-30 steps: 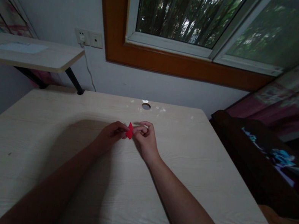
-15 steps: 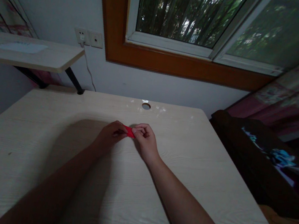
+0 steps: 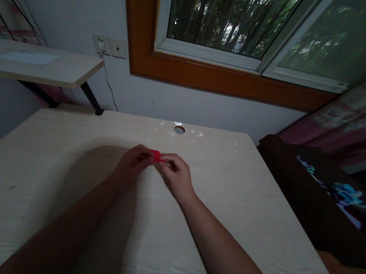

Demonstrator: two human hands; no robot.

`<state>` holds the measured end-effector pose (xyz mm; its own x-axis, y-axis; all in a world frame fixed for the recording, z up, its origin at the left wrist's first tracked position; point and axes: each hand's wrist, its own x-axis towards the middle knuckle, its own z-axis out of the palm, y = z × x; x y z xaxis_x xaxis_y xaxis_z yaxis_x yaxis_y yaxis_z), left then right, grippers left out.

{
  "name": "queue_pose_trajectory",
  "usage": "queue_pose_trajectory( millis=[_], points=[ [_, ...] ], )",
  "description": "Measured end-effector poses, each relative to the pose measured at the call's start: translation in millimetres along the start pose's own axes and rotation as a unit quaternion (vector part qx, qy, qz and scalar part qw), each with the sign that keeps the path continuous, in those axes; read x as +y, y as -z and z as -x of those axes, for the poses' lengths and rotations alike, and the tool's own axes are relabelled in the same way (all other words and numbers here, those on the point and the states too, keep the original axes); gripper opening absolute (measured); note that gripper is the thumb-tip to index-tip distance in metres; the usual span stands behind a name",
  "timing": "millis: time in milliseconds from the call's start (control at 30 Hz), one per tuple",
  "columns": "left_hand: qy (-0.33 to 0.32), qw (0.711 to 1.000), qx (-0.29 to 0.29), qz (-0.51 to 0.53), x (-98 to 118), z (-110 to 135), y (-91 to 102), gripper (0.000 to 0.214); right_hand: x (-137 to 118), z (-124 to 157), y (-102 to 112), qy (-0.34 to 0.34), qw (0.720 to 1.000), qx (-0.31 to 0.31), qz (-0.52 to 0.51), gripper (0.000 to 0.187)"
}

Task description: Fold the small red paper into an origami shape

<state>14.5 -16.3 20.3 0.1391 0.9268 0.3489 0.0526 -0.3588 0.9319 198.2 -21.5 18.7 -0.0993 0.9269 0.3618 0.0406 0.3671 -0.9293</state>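
A small red piece, which looks like folded paper [image 3: 156, 155], is held between my two hands over the middle of the desk [image 3: 230, 192]. My left hand [image 3: 134, 161] pinches its left end with thumb and fingers. From the other side, my right hand [image 3: 177, 171] grips the right end, its thumb and fingertips close together. Fingers cover both ends of the red piece, so its full shape is hidden.
A round cable hole [image 3: 179, 129] lies near the desk's back edge. At the back left stands a raised shelf [image 3: 84, 72] on black legs, with a white sheet [image 3: 27, 56] on it. A dark piece of furniture [image 3: 279, 173] stands beyond the right edge.
My right hand's fingers have shifted on the red piece and turned slightly downward. The red piece has moved a little up and left, showing a different outline.
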Motion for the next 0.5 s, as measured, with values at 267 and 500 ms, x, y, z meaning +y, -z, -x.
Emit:
queue_pose_trajectory(
  millis=[267,500],
  points=[
    [0.015,1.000,0.023,0.011,-4.1,-1.5,-1.2,0.020,-0.3,0.6,1.0,0.053,0.997,-0.044,0.037,0.008],
    [0.025,0.999,0.036,-0.026,-5.4,-2.1,1.0,0.017,-2.3,-0.5,0.9,0.081,0.994,-0.054,0.053,0.006]
  ],
)
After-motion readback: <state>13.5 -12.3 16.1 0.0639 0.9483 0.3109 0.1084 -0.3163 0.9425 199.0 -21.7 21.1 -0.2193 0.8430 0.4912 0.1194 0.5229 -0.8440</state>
